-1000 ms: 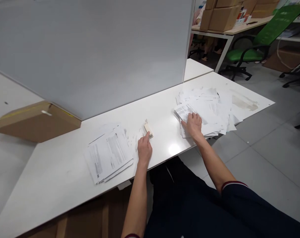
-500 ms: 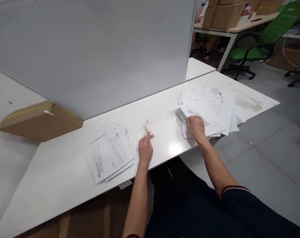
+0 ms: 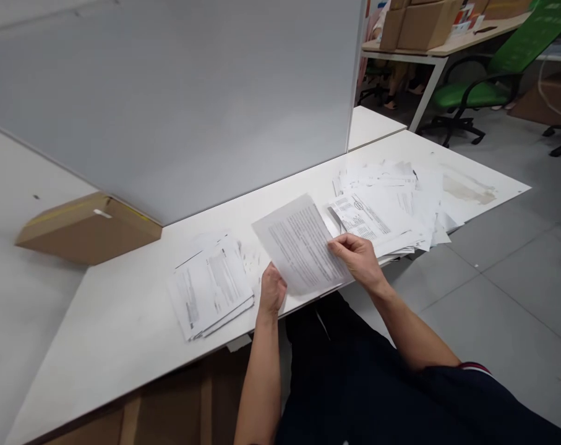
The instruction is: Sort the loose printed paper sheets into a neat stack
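A printed sheet of paper (image 3: pixel 303 244) is held up slightly above the desk, tilted, its text facing me. My right hand (image 3: pixel 357 259) is closed, thumb and fingers pinching the sheet's right edge. At the lower left edge, my left hand (image 3: pixel 271 289) is closed with its fingers partly behind the paper. To the right lies a spread-out pile of printed papers (image 3: pixel 391 213), just beyond my right hand. Left of my left hand rests a neater stack of printed papers (image 3: pixel 218 290). The small cream-coloured device is hidden, with the sheet over its place.
A white desk (image 3: pixel 136 321) runs across the view, with a grey-white panel (image 3: pixel 206 111) along its back. A cardboard box (image 3: pixel 94 228) stands at the left. Beyond the right end are a green office chair (image 3: pixel 470 93), another table and cardboard boxes (image 3: pixel 422 25).
My right hand has brought a sheet leftward from the right pile. My left hand has left the small cream device and now grips the sheet too.
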Available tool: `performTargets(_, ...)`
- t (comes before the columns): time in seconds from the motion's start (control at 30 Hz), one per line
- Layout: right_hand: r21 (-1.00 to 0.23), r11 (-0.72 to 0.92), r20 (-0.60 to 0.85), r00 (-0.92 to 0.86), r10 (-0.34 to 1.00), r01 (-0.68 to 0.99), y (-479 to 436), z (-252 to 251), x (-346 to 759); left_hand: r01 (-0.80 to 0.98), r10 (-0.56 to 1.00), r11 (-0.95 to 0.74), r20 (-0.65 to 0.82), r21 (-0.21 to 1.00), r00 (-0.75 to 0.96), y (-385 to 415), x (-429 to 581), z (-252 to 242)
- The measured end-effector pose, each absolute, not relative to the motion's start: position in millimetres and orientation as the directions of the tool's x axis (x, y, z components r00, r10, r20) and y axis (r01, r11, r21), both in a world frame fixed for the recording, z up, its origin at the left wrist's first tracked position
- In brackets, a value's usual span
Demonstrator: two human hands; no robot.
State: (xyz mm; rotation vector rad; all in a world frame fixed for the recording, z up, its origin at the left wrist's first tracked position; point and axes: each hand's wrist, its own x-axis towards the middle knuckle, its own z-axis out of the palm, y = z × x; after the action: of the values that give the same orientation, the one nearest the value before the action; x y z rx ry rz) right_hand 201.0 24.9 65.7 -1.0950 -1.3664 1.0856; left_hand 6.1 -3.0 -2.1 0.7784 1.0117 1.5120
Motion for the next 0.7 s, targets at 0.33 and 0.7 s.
performTargets(0.33,-0.637,0.248,0.392,0.029,0.920,0.730,84,25,222,-0.514,0.915,0.001,-0.208,0.858,-0.345,2,8,-12)
performTargets(0.7,-0.347,0.023,0.327,0.098,0.940,0.937,130,-8,232,-0.498,0.943,0.001,-0.167,0.867,-0.290,2,7,-19)
